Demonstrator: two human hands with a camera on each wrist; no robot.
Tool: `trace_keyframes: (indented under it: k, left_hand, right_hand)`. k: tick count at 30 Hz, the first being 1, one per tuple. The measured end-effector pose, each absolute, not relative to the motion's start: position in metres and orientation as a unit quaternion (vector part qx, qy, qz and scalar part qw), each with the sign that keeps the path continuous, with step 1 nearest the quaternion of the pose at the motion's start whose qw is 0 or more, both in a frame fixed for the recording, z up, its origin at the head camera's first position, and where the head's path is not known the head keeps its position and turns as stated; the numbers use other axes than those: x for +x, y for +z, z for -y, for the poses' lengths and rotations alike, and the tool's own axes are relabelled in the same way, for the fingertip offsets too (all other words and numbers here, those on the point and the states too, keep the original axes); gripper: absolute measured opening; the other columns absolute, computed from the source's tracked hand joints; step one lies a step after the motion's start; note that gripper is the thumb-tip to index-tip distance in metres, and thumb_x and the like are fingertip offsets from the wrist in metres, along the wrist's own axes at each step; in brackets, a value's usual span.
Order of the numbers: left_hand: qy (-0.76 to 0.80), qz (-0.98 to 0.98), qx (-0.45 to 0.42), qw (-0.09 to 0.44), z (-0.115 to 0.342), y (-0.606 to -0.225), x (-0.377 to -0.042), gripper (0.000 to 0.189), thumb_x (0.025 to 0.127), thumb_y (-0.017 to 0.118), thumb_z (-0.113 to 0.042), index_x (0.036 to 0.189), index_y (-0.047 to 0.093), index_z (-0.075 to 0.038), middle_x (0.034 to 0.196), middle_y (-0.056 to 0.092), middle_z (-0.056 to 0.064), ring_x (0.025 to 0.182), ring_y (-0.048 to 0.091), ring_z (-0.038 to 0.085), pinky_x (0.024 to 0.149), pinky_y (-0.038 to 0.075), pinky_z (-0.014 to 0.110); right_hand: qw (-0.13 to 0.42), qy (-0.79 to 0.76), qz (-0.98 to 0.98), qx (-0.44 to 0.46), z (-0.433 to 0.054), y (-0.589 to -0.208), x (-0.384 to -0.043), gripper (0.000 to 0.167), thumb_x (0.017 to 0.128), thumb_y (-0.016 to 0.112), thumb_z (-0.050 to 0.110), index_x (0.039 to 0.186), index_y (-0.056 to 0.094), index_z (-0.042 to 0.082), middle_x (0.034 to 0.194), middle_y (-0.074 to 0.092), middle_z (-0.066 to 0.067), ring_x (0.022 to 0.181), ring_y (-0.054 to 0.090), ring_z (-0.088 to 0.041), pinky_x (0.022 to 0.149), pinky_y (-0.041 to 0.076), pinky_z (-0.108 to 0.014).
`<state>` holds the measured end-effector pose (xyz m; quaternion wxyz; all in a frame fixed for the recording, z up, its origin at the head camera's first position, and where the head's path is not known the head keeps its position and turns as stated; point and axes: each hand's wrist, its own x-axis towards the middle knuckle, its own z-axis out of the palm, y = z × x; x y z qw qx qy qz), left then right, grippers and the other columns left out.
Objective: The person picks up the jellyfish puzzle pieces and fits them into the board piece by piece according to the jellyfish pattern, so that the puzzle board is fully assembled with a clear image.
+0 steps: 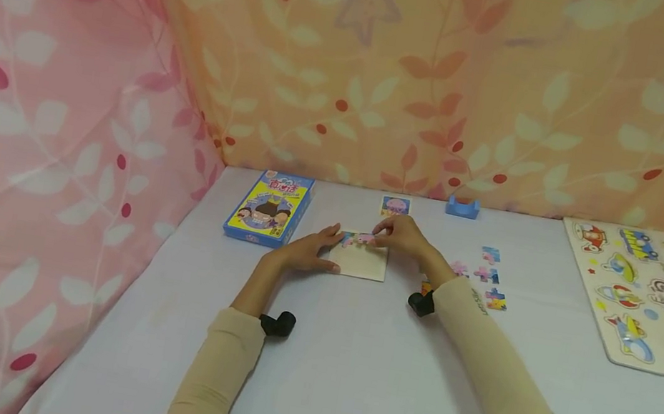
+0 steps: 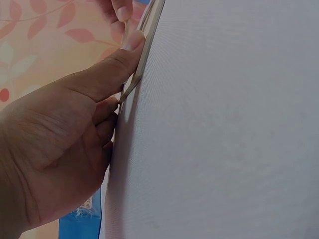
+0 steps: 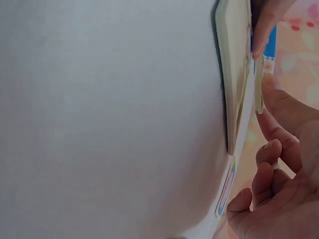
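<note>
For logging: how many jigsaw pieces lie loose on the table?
5 visible: top piece, middle piece, bottom piece in a column; pink piece, orange piece flanking the right forearm, which may hide more.

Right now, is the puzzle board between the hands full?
Not full: picture pieces show at its far edge, but nearer, the puzzle board is bare.

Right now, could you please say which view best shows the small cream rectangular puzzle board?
The head view, where the small cream board shows most of its face; both wrist views show it side-on, mostly its edge.
</note>
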<state>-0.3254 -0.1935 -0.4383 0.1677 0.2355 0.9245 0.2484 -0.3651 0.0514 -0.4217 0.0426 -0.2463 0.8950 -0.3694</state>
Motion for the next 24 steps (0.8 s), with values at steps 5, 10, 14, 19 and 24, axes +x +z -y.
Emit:
trace_keyframes:
  k: [5, 10, 14, 19, 24]
  left_hand:
    - [0.250, -0.923, 0.239, 0.169, 0.193, -0.436, -0.326, 0.082, 0.083, 0.064, -0.043, 0.147, 0.019, -0.018, 0.157, 0.003, -0.001, 0.144, 0.004, 0.021, 0.116, 0.013, 0.041]
    - [0.252, -0.924, 0.233, 0.169, 0.193, -0.434, -0.325, 0.082, 0.083, 0.064, -0.042, 0.147, 0.019, -0.019, 0.157, 0.004, -0.001, 0.144, 0.005, 0.022, 0.116, 0.013, 0.043]
    - [0.253, -0.925, 0.233, 0.163, 0.194, -0.434, -0.325, 0.082, 0.083, 0.064, -0.042, 0.147, 0.019, -0.019, 0.157, 0.004, -0.001, 0.144, 0.006, 0.022, 0.116, 0.013, 0.043]
    - [0.256, -0.923, 0.233, 0.165, 0.194, -0.436, -0.326, 0.081, 0.083, 0.064, -0.044, 0.147, 0.020, -0.020, 0.157, 0.003, -0.002, 0.144, 0.005, 0.021, 0.116, 0.013, 0.043]
    - [0.255, -0.926, 0.218, 0.171, 0.193, -0.437, -0.326, 0.081, 0.082, 0.064, -0.045, 0.147, 0.020, -0.024, 0.156, 0.002, -0.007, 0.144, 0.004, 0.017, 0.116, 0.013, 0.042]
  right_hand:
    - [0.047, -0.359, -0.899, -0.245, -0.044, -0.424, -0.367, 0.028, 0.074, 0.076, 0.016, 0.094, 0.070, -0.002, 0.064, 0.048, -0.003, 0.068, 0.041, -0.016, 0.058, 0.032, -0.023]
    - [0.043, -0.347, -0.904, -0.245, -0.040, -0.424, -0.369, 0.033, 0.071, 0.078, 0.018, 0.098, 0.070, -0.001, 0.065, 0.048, -0.004, 0.067, 0.042, -0.016, 0.056, 0.033, -0.024]
    - [0.050, -0.370, -0.893, -0.251, -0.038, -0.426, -0.373, 0.036, 0.073, 0.077, 0.014, 0.105, 0.069, 0.003, 0.069, 0.058, -0.011, 0.059, 0.037, -0.015, 0.050, 0.029, -0.022]
    - [0.075, -0.400, -0.866, -0.290, -0.038, -0.431, -0.379, 0.028, 0.077, 0.072, 0.005, 0.105, 0.069, 0.002, 0.081, 0.069, -0.019, 0.053, 0.027, -0.012, 0.045, 0.022, -0.020]
    - [0.088, -0.378, -0.868, -0.311, -0.039, -0.433, -0.383, 0.025, 0.078, 0.071, 0.008, 0.104, 0.069, 0.004, 0.056, 0.052, -0.005, 0.055, 0.028, -0.012, 0.047, 0.023, -0.020]
